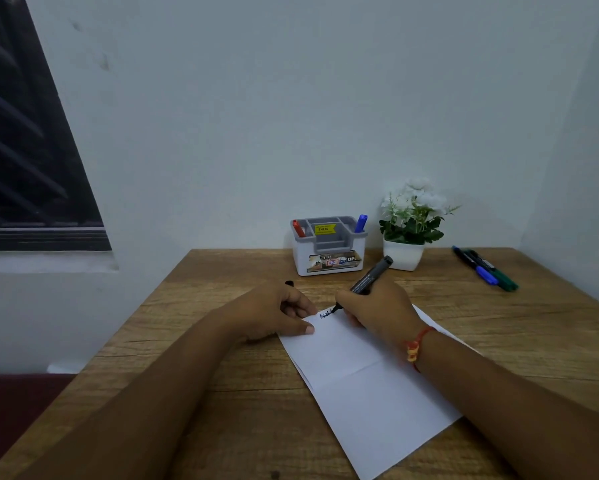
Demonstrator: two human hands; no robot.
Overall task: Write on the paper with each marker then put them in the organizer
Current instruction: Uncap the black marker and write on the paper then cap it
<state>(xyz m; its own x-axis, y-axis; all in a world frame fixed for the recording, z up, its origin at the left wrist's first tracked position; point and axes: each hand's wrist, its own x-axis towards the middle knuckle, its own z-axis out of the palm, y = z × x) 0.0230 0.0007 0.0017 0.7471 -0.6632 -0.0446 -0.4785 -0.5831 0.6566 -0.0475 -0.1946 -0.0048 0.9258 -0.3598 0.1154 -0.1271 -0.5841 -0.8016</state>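
Pinning the top left corner of the paper (370, 375) with the left hand (274, 311), fingers curled round what looks like a black cap (288, 283). Behind, in the organizer (329, 263): red marker (298, 229) in the left end slot, blue marker (361, 223) in the right end, nothing seen in the middle slots. Probably two finished, then. Writing with the black marker (370, 276), gripped in the right hand (381, 308), tip on the sheet, a few letters down. Left to do, by the look of it: capping and stowing this one, then the loose blue marker (485, 274) and green marker (507, 283) lying far right on the table (222, 358).

Black cap (288, 283) mostly hidden behind left hand (274, 311). Black marker (372, 275) — lower barrel lost in right hand (377, 313). Scrawl (327, 313) on paper (360, 375) v. small, can't read; organizer (330, 252) label, far edge of table (222, 271) — blurry.
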